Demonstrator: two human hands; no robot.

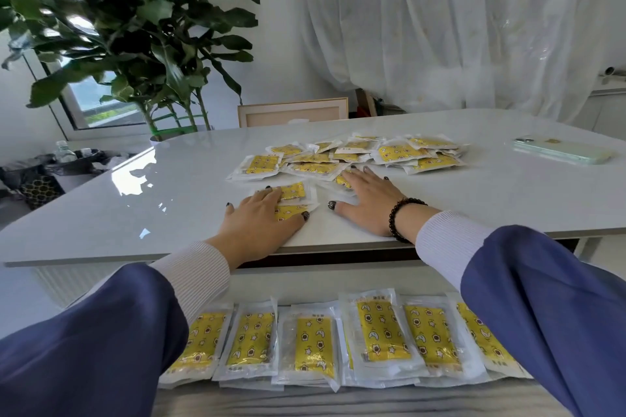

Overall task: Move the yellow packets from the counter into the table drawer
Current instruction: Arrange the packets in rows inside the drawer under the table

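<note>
On the counter edge, both hands' grips lie spread on yellow packets: left hand, right hand.

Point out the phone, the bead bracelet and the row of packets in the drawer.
phone point(562, 152): head view, middle of its pale green back.
bead bracelet point(399, 213): head view, dark beads at the right wrist.
row of packets point(313, 345): head view, yellow face of a middle packet.
</note>
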